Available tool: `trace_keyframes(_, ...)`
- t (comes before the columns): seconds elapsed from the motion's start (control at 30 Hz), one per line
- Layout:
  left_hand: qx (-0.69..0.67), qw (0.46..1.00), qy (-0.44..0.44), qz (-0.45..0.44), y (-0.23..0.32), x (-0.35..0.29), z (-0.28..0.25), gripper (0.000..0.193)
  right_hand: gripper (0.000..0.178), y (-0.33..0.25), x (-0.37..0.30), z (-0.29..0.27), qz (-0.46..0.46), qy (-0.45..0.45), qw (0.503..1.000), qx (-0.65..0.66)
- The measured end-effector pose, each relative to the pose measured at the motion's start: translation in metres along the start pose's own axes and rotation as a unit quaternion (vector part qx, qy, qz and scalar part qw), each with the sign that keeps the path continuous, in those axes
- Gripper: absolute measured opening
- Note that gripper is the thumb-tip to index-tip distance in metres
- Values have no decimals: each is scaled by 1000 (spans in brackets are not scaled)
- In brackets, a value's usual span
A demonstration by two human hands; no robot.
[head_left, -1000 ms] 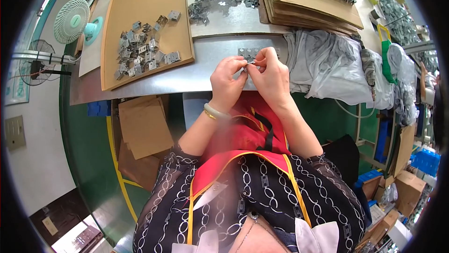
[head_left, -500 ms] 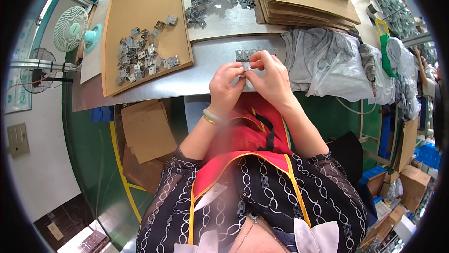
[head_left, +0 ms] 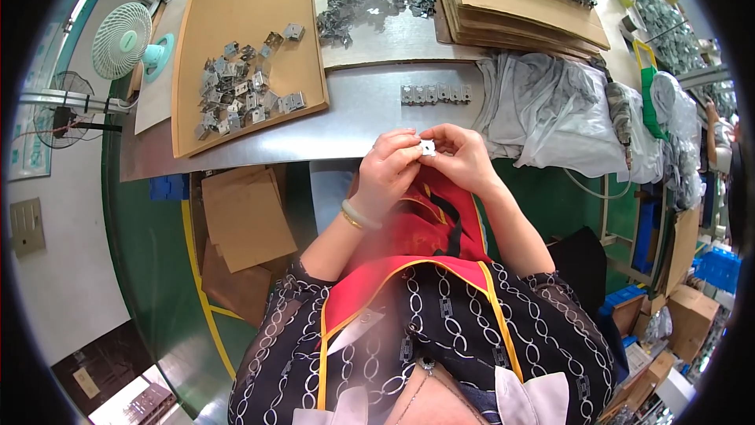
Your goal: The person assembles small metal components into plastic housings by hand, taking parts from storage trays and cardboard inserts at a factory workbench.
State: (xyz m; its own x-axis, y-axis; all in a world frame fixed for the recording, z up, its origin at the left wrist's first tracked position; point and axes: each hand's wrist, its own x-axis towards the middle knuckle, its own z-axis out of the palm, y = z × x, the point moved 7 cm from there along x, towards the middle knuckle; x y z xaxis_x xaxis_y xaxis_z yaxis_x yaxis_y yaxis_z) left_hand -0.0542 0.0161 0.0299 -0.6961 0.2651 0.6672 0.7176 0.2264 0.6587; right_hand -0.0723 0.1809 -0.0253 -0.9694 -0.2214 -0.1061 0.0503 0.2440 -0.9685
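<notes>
A small bright metal bracket is pinched between both my hands, just off the front edge of the metal table. My left hand has its fingers closed at the bracket's left side. The fingers of my right hand grip its right side. Beyond my hands, several similar metal brackets stand in a row on the table. Much of the held bracket is covered by my fingers.
At left a shallow cardboard tray holds a loose heap of metal brackets. Dark small metal pieces lie behind. Stacked cardboard sheets stand at back right, with grey cloth and plastic bags in front. A fan is far left.
Both hands have drawn back toward me from the row, with the bracket between them. The row, partly hidden before, now shows in full.
</notes>
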Motion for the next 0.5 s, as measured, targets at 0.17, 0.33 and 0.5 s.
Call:
trace_keyframes(0.17, 36, 999, -37, 8, 5, -6, 0, 34, 31, 15, -8, 8, 25, -22, 999, 24)
trace_keyframes(0.33, 37, 997, -63, 31, -6, -12, 3, 34, 50, 45, -5, 14, 59, -64, 995, 42)
trace_keyframes(0.5, 129, 983, -120, 58, -24, 9, -10, 29, 77, -7, 31, -3, -68, -158, 985, 7)
